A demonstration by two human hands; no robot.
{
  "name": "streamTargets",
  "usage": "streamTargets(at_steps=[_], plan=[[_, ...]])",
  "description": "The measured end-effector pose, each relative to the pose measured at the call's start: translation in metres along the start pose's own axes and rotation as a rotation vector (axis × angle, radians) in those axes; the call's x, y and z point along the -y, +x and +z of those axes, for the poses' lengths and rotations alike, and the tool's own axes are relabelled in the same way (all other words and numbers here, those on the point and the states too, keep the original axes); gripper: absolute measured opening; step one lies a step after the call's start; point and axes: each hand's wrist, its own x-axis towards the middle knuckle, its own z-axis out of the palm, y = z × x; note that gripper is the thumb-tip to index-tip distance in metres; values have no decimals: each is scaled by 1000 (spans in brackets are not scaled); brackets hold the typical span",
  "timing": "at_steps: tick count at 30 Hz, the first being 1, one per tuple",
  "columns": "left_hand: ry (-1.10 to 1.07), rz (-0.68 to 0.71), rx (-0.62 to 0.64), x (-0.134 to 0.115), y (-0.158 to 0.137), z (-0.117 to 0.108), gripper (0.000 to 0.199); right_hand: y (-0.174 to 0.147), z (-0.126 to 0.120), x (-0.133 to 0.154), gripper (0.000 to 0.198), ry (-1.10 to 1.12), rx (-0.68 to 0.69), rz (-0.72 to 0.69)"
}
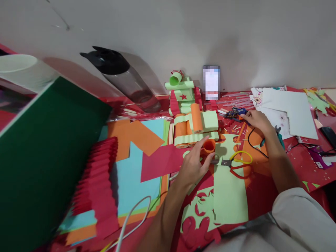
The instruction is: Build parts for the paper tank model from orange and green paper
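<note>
My left hand (pixel 195 162) holds a small orange paper tube (pixel 209 145) upright, thumb and fingers around its sides. Farther right, my right hand (pixel 256 120) has its fingers closed at a dark blue tool (pixel 244 111) with an orange part, seemingly a glue gun; much of it is hidden. Just below the tube lie scissors (pixel 231 163) with yellow and red handles, on a pale green sheet (pixel 231 196). Behind my left hand stands a paper model of green and orange rolls (pixel 196 122). A green and red paper figure (pixel 183 94) with a star is farther back.
A dark green board (pixel 52 154) and a clear bottle (pixel 131 80) stand at left, beside stacked coloured paper (pixel 136 185). A phone (pixel 211 83) leans on the wall. Teal-handled pliers (pixel 280 136), a black cord (pixel 252 145) and white card (pixel 301 112) lie at right.
</note>
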Motion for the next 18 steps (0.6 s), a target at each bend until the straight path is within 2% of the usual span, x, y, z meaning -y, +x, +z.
streamTargets(at_steps=[5, 11, 13, 16, 18], plan=[[-19, -93, 23, 0, 1, -1, 54, 4, -1, -7, 43, 197, 61, -68], [-19, -128, -4, 0, 1, -1, 48, -1, -18, -18, 49, 626, -37, -133], [-21, -130, -16, 0, 1, -1, 47, -4, -21, -19, 47, 664, -6, -131], [-21, -128, -32, 1, 2, 0, 48, -6, -21, -18, 40, 616, 81, -131], [-10, -124, -42, 1, 2, -1, 49, -6, -20, -17, 36, 580, 92, -124]])
